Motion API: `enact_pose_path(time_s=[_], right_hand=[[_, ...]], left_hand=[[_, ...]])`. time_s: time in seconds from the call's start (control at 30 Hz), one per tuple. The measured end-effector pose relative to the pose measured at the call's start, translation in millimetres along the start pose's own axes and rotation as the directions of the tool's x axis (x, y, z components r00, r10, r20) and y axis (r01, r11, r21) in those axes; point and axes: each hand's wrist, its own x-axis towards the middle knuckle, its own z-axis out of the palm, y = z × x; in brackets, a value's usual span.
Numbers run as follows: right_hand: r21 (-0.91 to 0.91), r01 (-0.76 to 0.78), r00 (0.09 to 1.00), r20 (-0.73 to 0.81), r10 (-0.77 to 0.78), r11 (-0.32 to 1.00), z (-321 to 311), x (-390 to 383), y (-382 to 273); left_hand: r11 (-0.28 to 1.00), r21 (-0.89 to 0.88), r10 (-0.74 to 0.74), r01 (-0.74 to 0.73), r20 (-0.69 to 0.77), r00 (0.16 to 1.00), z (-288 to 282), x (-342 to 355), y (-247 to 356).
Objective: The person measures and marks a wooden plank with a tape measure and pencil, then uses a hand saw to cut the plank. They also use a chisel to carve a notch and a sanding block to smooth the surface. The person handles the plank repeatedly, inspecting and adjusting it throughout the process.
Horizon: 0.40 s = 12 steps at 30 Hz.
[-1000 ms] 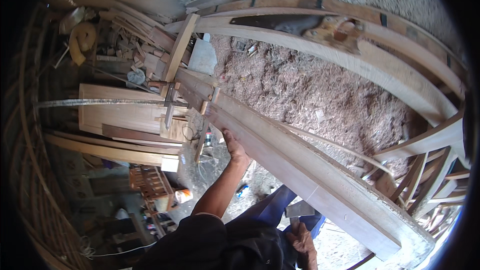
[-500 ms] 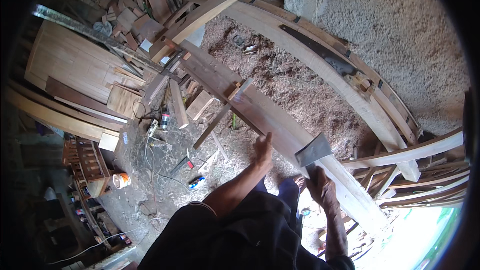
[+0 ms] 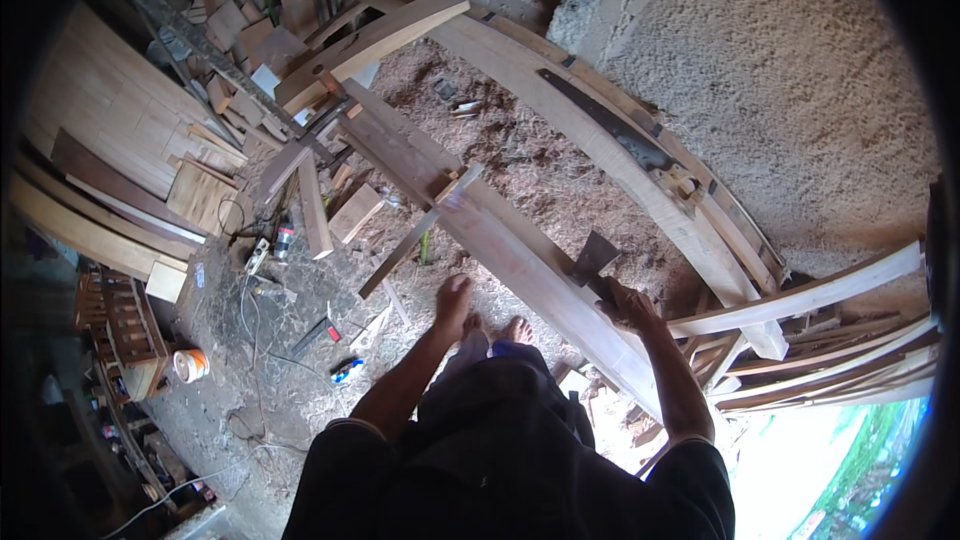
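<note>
My right hand (image 3: 628, 307) grips a hatchet (image 3: 594, 258) with a broad, flared dark blade, held over the long wooden beam (image 3: 520, 252). The handle is mostly hidden by my fingers. The beam slants from the far left down toward the lower right in front of me. My left hand (image 3: 453, 302) is closed, beside the beam's near side and apart from it, with nothing visible in it. A thin dark strip (image 3: 415, 235) lies crosswise over the beam, farther along from my hands.
A handsaw (image 3: 615, 130) rests on a curved timber (image 3: 560, 110) by the rough wall. Scrap wood (image 3: 250, 30) is heaped at the far left. Cables, a red-and-black tool (image 3: 318, 333) and a white-orange bucket (image 3: 190, 365) are on the floor. Long boards (image 3: 830, 375) lie at the right.
My left hand has come off the beam's edge, back toward my body. The hatchet has moved farther away and its blade has turned. My view has shifted a little to the right.
</note>
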Motion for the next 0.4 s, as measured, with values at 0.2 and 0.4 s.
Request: enact_pose_path(time_s=[0.2,0.4], right_hand=[[0.083,0.048,0.993,0.107,-0.057,0.995,17,-4,29],[0.233,0.327,0.944,-0.122,-0.306,0.916,44,-11,40]], left_hand=[[0.965,0.250,0.120,-0.073,-0.177,0.977,-74,-17,-20],[0.974,0.217,0.124,-0.064,-0.273,0.954,-99,-50,-28]])
